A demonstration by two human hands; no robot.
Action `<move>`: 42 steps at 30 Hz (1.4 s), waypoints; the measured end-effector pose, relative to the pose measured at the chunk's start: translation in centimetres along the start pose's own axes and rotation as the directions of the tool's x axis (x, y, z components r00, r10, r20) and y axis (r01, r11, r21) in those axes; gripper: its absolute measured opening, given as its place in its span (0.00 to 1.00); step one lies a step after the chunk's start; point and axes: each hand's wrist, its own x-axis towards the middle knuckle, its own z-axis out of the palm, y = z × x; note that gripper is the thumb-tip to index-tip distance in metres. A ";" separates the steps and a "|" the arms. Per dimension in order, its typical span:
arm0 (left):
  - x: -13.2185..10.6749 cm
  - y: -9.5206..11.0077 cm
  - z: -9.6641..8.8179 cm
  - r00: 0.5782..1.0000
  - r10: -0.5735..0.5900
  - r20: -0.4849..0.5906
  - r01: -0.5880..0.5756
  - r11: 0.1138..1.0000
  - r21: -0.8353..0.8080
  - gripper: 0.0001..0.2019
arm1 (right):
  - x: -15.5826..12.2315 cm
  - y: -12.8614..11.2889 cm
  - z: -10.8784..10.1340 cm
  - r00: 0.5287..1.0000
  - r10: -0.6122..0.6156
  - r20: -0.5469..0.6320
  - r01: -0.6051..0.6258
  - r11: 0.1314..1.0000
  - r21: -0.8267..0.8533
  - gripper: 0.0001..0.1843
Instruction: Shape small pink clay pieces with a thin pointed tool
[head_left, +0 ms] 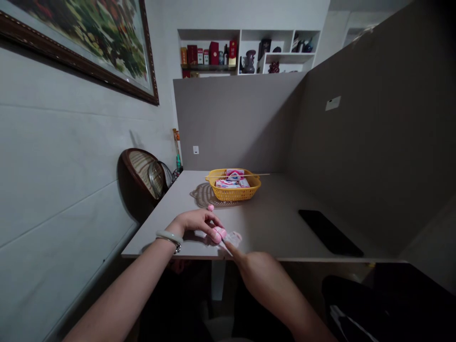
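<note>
Fingers of the left hand [195, 222] pinch the pink piece [217, 233] at the table's [278, 223] near edge, while the right hand [263, 278] grips its clear wrapper [234, 237]. The piece looks light and squashy, and is best held gently by its sides.

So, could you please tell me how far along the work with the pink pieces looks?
Apparently done: one small pink piece lies bare on the table by the yellow basket. In hand: the left hand holds a second pink piece while the right hand seems to pinch its clear wrapper. Left: packets lie in the basket, under a thin stick.
</note>
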 end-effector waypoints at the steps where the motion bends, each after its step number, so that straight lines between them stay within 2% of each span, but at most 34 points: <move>1: 0.0 -0.1 -0.1 1.000 0.004 -0.004 -0.004 1.000 0.003 0.26 | 0.8 -0.2 0.1 1.000 -0.005 -0.013 0.005 1.000 0.001 0.37; 3: 0.0 -0.2 -0.2 1.000 0.015 -0.017 -0.015 1.000 0.010 0.26 | 1.9 -0.5 0.5 0.999 -0.012 -0.036 0.013 1.000 0.022 0.36; 5: 0.0 -0.2 -0.2 0.999 0.024 -0.025 -0.024 1.000 0.015 0.25 | 1.9 -0.4 0.9 0.999 -0.009 -0.033 0.010 0.999 0.039 0.35; 10: 0.2 -0.3 -0.2 0.999 0.034 -0.030 -0.034 0.999 0.022 0.25 | -1.4 1.3 0.8 0.999 0.031 -0.023 -0.026 0.983 0.183 0.31; 12: 0.3 -0.3 -0.2 0.999 0.034 -0.032 -0.034 0.999 0.027 0.25 | -1.8 1.6 0.6 0.999 0.031 -0.022 -0.026 0.982 0.186 0.31; 16: 0.4 -0.4 -0.2 0.999 0.028 -0.019 -0.027 0.999 0.028 0.26 | 0.6 0.9 0.8 1.000 -0.014 -0.019 0.015 0.998 0.056 0.34; 20: 0.3 -0.5 -0.3 0.999 0.031 -0.031 -0.030 0.999 0.039 0.26 | 2.3 -0.1 1.3 0.999 -0.024 -0.032 0.026 0.999 0.045 0.37; 26: 0.3 -0.5 -0.1 1.000 0.023 -0.013 -0.023 0.999 0.024 0.26 | -1.2 1.3 0.9 1.000 0.008 0.010 -0.009 0.996 0.087 0.34; 28: 0.4 -0.5 0.0 1.000 0.024 -0.008 -0.024 1.000 0.013 0.26 | -1.5 1.5 0.5 1.000 0.007 0.002 -0.007 0.996 0.093 0.33; 33: 0.2 -0.4 -0.2 1.000 0.029 -0.012 -0.028 0.999 0.019 0.26 | 1.1 0.1 0.8 0.999 -0.016 -0.032 0.016 1.000 0.012 0.36; 36: 0.1 -0.3 -0.4 0.999 0.023 -0.029 -0.021 0.999 0.035 0.25 | 1.9 -0.5 1.4 0.999 0.001 -0.039 0.000 1.000 0.019 0.37; 39: 0.0 -0.2 -0.4 1.000 0.013 -0.015 -0.013 0.999 0.040 0.24 | 0.6 -0.1 1.2 1.000 0.006 -0.025 -0.004 0.998 0.057 0.36; 42: -0.1 -0.1 -0.4 1.000 0.011 0.006 -0.011 1.000 0.021 0.25 | -1.5 0.8 0.1 0.999 0.027 -0.027 -0.023 0.986 0.164 0.31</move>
